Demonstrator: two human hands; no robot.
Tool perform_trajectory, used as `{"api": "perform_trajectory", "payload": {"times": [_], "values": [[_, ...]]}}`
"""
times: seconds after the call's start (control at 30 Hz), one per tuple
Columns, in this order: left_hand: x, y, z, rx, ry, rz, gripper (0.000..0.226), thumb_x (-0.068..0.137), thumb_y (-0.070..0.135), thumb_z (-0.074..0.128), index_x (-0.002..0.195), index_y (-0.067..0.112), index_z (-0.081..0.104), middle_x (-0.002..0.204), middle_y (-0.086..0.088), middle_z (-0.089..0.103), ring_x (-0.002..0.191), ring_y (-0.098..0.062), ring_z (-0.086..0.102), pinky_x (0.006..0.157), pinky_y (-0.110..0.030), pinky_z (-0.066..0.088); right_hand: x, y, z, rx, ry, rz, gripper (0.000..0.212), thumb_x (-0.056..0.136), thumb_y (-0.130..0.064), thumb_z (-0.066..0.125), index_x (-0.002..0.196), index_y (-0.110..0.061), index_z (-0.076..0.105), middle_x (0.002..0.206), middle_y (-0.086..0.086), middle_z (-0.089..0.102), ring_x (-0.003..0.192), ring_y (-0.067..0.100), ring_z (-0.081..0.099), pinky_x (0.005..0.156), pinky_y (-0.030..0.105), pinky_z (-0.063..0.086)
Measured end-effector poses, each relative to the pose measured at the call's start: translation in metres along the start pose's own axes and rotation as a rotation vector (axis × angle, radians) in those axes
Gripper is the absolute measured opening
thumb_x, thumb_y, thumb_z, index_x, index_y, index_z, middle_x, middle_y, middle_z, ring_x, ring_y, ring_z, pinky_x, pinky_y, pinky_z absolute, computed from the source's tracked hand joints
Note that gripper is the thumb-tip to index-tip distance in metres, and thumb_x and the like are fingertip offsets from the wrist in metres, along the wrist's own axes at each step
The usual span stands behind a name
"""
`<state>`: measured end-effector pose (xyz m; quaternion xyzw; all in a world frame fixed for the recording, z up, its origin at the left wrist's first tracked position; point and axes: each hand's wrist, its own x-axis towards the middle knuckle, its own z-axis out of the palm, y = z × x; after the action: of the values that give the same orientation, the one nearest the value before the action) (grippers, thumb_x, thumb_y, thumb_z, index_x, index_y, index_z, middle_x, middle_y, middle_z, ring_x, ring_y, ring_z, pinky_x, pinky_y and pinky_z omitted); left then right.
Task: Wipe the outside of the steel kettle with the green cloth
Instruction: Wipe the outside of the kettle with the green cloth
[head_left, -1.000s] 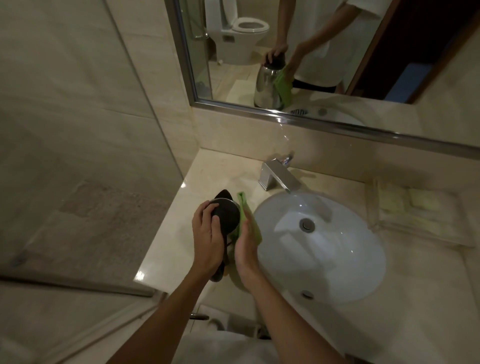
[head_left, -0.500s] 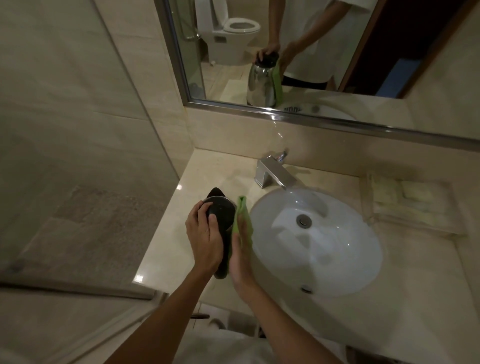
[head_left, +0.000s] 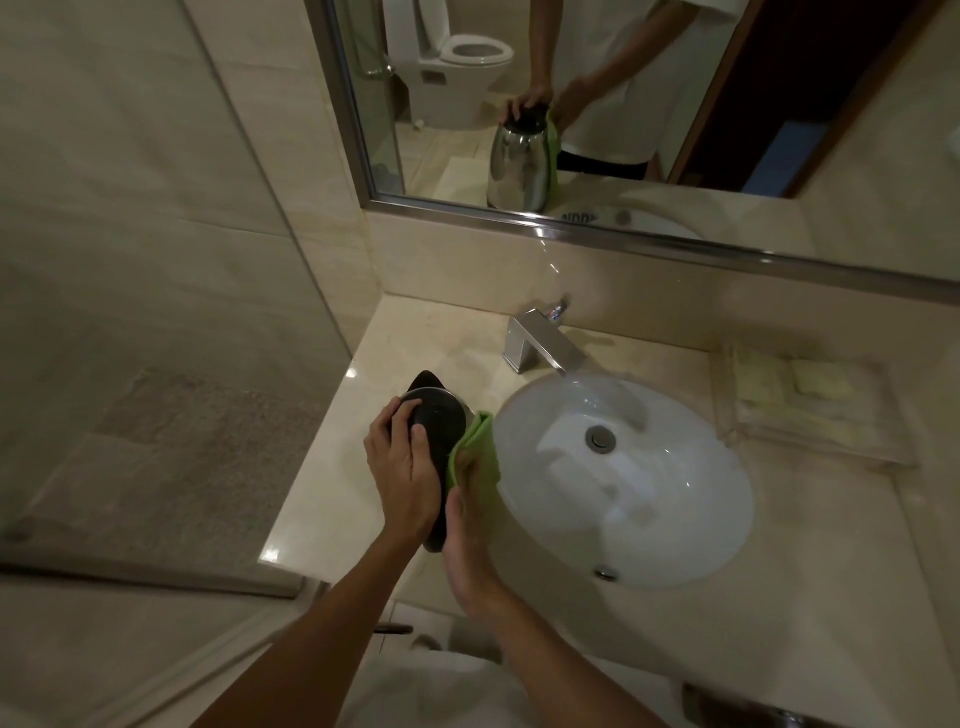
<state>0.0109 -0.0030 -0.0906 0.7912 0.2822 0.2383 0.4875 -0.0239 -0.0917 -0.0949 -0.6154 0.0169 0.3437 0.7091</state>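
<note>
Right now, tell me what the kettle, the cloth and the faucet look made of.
Kettle: polished steel body, mirror-bright in its reflection; the lid looks like matte black plastic.
Green cloth: soft fabric, folding against the kettle; possibly microfibre.
Faucet: chromed or brushed metal, judging by its sharp silvery highlights.

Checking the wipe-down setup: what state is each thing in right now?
Kettle: upright on the counter, lid shut.
Green cloth: folded, pressed against the kettle's side.
Left hand: steadying the kettle's top.
Right hand: pressing the cloth.
Faucet: no water running.
Sink: no standing water, drain open or shut unclear.
</note>
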Motion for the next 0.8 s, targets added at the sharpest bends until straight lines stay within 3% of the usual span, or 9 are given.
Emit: {"api": "perform_trajectory", "payload": {"times": [0.17,0.27,0.4,0.53,0.6,0.7,0.8], "values": [[0.0,-0.002,0.0,0.002,-0.001,0.002,0.041,0.094,0.029,0.034,0.131,0.02,0.051,0.14,-0.002,0.041,0.122,-0.004,0.029,0.105,-0.028,0.026,-0.003,0.006,-0.005,-0.047,-0.01,-0.026,0.052,0.107,-0.037,0.014,0.157,-0.032,0.004,0.164,-0.003,0.016,0.146,0.011,0.028,0.107,0.019,0.038],[0.0,-0.002,0.001,-0.005,0.0,0.0,0.041,0.094,0.03,0.035,0.131,0.021,0.05,0.14,-0.001,0.041,0.124,-0.008,0.032,0.107,-0.031,0.028,-0.001,0.008,-0.004,-0.038,0.016,-0.011,0.052,0.108,-0.035,0.017,0.158,-0.028,0.007,0.164,-0.002,0.021,0.145,0.011,0.03,0.097,0.007,0.042],[0.0,-0.003,0.002,-0.012,-0.001,-0.01,0.041,0.094,0.032,0.034,0.131,0.021,0.05,0.14,0.0,0.041,0.125,-0.012,0.033,0.107,-0.034,0.029,0.003,0.009,-0.004,-0.024,0.07,0.071,0.052,0.107,-0.039,0.018,0.156,-0.022,0.023,0.156,0.006,0.04,0.137,0.015,0.044,0.09,0.012,0.045],[0.002,-0.004,0.001,0.01,-0.001,0.003,0.041,0.095,0.031,0.034,0.131,0.021,0.05,0.14,0.001,0.041,0.125,-0.013,0.033,0.107,-0.035,0.031,-0.004,0.003,0.003,-0.043,0.079,0.027,0.056,0.105,-0.044,0.017,0.157,-0.024,0.02,0.157,0.005,0.037,0.14,0.018,0.043,0.111,0.033,0.044],[0.003,-0.005,0.001,0.019,-0.001,0.005,0.041,0.095,0.032,0.033,0.131,0.022,0.05,0.14,0.001,0.042,0.125,-0.014,0.034,0.108,-0.037,0.031,-0.002,0.0,0.002,-0.113,0.103,-0.023,0.062,0.1,-0.052,0.019,0.158,-0.028,0.019,0.157,0.003,0.035,0.139,0.017,0.043,0.112,0.038,0.044],[0.002,-0.003,-0.001,0.047,-0.008,0.03,0.041,0.095,0.032,0.032,0.132,0.022,0.049,0.141,0.0,0.042,0.125,-0.011,0.033,0.108,-0.036,0.031,0.008,-0.006,-0.004,-0.217,0.162,-0.086,0.062,0.1,-0.055,0.019,0.157,-0.033,0.018,0.161,-0.004,0.027,0.143,0.014,0.036,0.115,0.042,0.04],[0.001,-0.001,-0.002,0.078,-0.011,0.05,0.043,0.095,0.033,0.031,0.132,0.021,0.048,0.142,0.0,0.042,0.125,-0.01,0.033,0.108,-0.037,0.032,0.016,-0.01,-0.01,-0.065,0.177,-0.016,0.055,0.105,-0.047,0.018,0.157,-0.029,0.019,0.154,-0.003,0.036,0.14,0.016,0.041,0.115,0.039,0.039]]}}
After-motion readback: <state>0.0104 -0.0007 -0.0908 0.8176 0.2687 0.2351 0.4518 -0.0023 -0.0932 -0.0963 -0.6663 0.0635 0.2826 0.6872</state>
